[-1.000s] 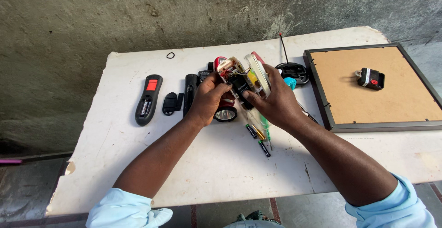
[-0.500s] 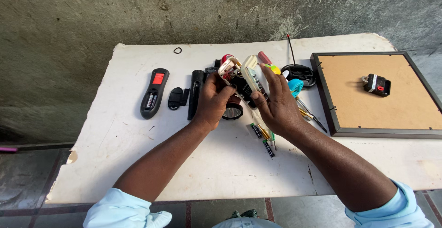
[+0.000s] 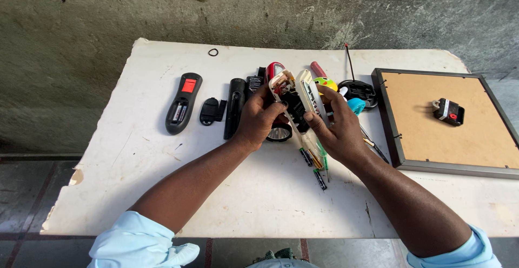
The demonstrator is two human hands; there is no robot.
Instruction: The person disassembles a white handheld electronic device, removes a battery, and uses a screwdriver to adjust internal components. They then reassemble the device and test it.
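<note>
Both hands grip an opened cream-cased device [image 3: 299, 99] above the middle of the white table [image 3: 135, 160]: the left hand [image 3: 258, 117] clasps its side at nine o'clock, the right hand [image 3: 338, 127] at three o'clock. A black remote [image 3: 184, 103] lies well apart at nine o'clock; a framed board [image 3: 448, 122] sits at three o'clock.

My hands [image 3: 259, 119] cover much of the opened cream device [image 3: 303, 97] and the red torch [image 3: 278, 130] behind it. The counter [image 3: 162, 192] runs off frame at right.
</note>
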